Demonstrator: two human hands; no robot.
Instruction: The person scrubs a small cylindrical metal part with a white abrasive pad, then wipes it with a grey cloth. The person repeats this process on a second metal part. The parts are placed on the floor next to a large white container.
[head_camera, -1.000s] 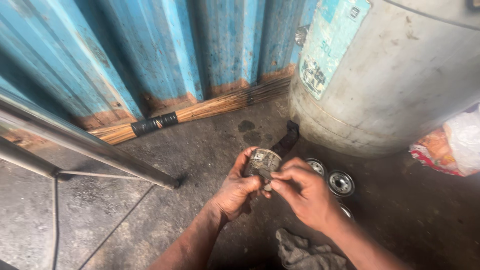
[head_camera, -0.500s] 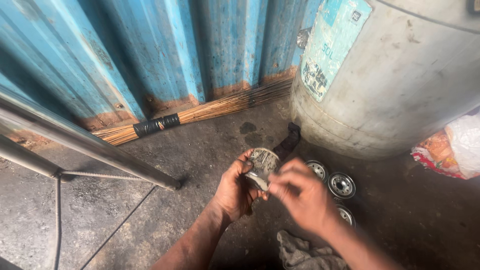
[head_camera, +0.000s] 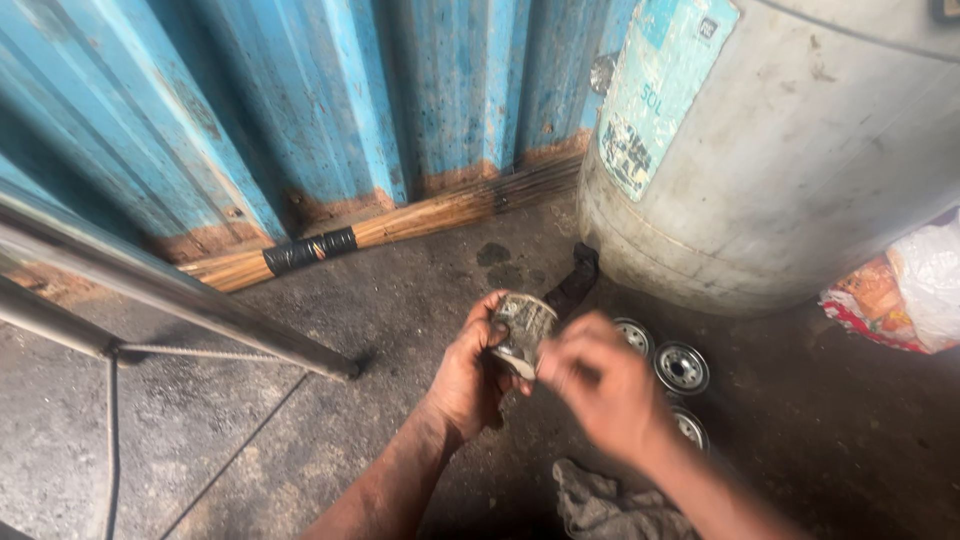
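Observation:
My left hand (head_camera: 468, 375) grips a small dirty metal canister (head_camera: 523, 328), a cylinder with a grimy wrapper, holding it above the concrete floor. My right hand (head_camera: 602, 388) is blurred and sits right beside the canister's lower end, fingers curled against it. Whether the right hand pinches anything small I cannot tell. Both forearms come in from the bottom edge.
Three round metal filter-like cans (head_camera: 681, 367) stand on the floor by a big grey drum (head_camera: 800, 170). A broom (head_camera: 390, 228) lies along the blue corrugated wall (head_camera: 300, 110). Grey rag (head_camera: 610, 505) below my hands, metal stand legs (head_camera: 170, 300) left, plastic bag (head_camera: 905, 290) right.
My right hand has shifted slightly down and right along the canister and is now blurred with motion. The left hand keeps its hold; the canister has tilted a little.

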